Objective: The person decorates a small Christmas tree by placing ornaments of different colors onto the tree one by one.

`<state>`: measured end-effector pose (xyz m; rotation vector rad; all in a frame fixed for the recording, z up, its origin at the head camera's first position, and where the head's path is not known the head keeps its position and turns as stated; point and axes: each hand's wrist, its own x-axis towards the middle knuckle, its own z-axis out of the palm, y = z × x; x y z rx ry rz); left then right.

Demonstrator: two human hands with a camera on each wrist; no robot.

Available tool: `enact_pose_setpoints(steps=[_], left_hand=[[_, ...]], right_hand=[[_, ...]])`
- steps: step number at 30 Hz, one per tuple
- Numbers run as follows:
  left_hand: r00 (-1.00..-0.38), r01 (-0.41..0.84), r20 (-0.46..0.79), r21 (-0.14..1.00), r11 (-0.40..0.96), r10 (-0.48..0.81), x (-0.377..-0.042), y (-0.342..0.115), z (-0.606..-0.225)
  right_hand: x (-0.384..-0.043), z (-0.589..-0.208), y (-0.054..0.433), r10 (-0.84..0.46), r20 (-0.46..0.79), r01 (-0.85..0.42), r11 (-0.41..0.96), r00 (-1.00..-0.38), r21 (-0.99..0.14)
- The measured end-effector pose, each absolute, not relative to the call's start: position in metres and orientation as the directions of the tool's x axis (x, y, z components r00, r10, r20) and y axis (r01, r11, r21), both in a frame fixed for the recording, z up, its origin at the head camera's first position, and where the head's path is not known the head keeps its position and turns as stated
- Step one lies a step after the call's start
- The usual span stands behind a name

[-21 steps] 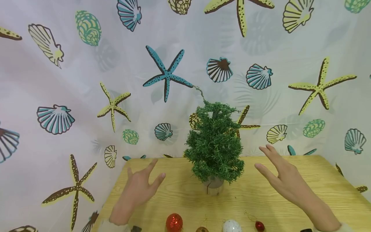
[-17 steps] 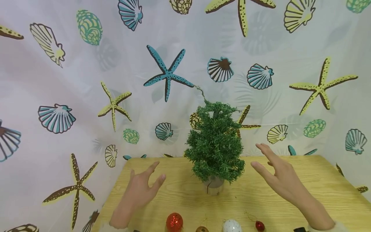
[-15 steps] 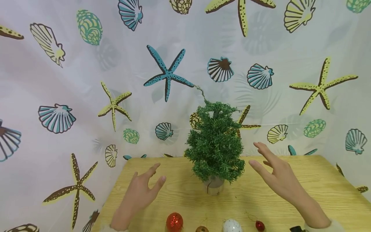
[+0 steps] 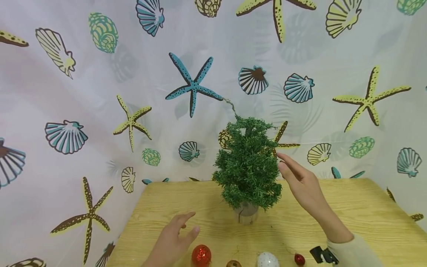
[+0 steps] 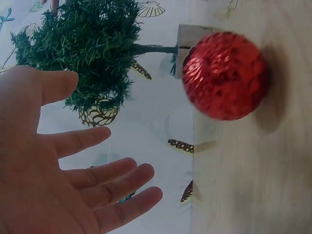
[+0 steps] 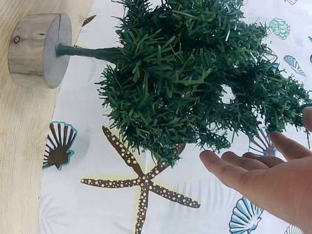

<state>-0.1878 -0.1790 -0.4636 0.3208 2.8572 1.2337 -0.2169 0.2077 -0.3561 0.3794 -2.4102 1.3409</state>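
Note:
A small artificial Christmas tree stands upright on its round wooden base, a thin bare twig jutting from its top to the left. My right hand is at the tree's right side, its fingertips close to the branches; whether they touch is hard to tell. It holds nothing. Lower down on the left, my left hand hovers over the table with fingers extended and nothing in the palm. Nearest to it is a shiny red ball ornament, also large in the left wrist view, apart from the fingers.
Along the table's near edge lie a brown ornament, a white speckled ball and a small dark red ball. A curtain printed with starfish and shells hangs close behind and beside the table.
My right hand has moved left and slightly up to the tree's side. My left hand has come down and a little right, towards the red ball. The tree and ornaments stay put.

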Motion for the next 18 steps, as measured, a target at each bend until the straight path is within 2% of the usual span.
enact_pose_setpoints(steps=[7, 13, 18], left_hand=[[-0.966, 0.144, -0.040, 0.738, 0.659, 0.255, -0.179, -0.176, -0.476], [-0.957, 0.150, -0.052, 0.753, 0.641, 0.285, -0.172, -0.176, -0.480], [-0.958, 0.138, -0.061, 0.760, 0.636, 0.281, -0.170, -0.176, -0.487]], right_hand=[[-0.226, -0.358, 0.201, -0.056, 0.428, -0.398, 0.494, -0.902, -0.773], [-0.231, -0.362, 0.196, -0.059, 0.420, -0.403, 0.426, -0.906, -0.810], [-0.232, -0.363, 0.195, -0.045, 0.369, -0.350, 0.439, -0.928, -0.827]])
